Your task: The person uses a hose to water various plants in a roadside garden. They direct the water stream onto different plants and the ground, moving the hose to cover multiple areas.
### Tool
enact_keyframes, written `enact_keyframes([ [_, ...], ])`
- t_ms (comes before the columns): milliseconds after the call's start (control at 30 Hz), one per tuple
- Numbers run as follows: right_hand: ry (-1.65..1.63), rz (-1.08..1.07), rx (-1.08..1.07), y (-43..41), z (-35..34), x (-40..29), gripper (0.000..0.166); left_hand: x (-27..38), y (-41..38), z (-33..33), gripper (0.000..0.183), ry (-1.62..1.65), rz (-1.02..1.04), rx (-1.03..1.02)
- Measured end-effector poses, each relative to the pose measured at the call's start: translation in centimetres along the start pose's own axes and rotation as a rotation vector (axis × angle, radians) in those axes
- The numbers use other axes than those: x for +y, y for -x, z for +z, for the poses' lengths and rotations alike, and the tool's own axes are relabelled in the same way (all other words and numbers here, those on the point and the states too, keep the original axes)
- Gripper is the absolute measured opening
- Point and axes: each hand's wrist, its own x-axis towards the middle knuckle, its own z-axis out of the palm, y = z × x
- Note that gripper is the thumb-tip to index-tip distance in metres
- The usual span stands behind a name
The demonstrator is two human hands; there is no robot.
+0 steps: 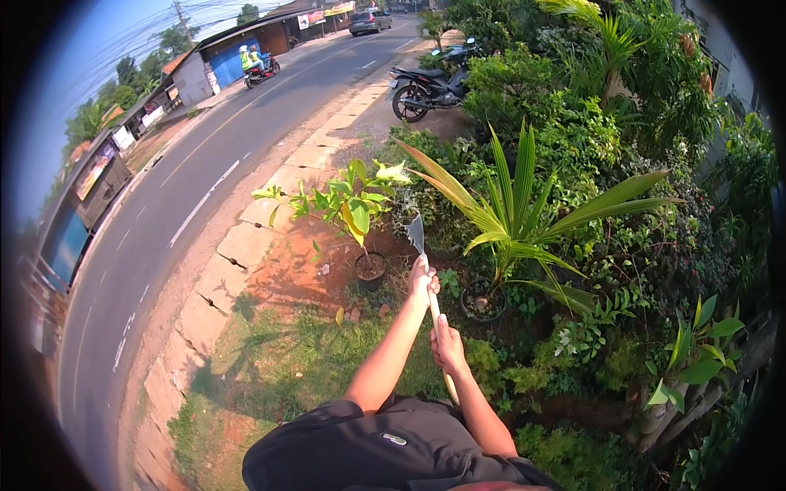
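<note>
My left hand (424,283) grips the upper part of a pale wooden handle (435,309), just below a grey metal blade (416,234). Lower on the same shaft, my right hand (448,347) is wrapped around it, close to my body. The blade looks like that of a hoe or spade; its exact kind is unclear. It points away from me, raised in front of the shrubs. Left of the tool stands a leafy young plant (353,205) in a black pot (371,272). On the right, a palm seedling (513,215) grows from another dark pot (482,301).
Dense shrubs (552,129) fill the right side, with a cut trunk (666,411) low down. Grass (276,356) and concrete slabs (249,242) border the road (202,166). A parked motorcycle (430,89) stands ahead. Two riders on a motorcycle (261,70) and a car (370,23) are farther off.
</note>
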Motion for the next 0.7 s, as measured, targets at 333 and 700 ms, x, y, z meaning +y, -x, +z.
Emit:
enact_keyframes([
  [333, -0.039, 0.0, 0.041, 0.6, -0.3, -0.9, 0.053, 0.0, 0.8, 2.5, 0.029, -0.077, 0.021, -0.035],
  [700, -0.03, -0.019, 0.022, 0.6, 0.4, -0.4, 0.052, 0.4, 0.8, 1.1, 0.031, -0.044, -0.003, -0.01],
])
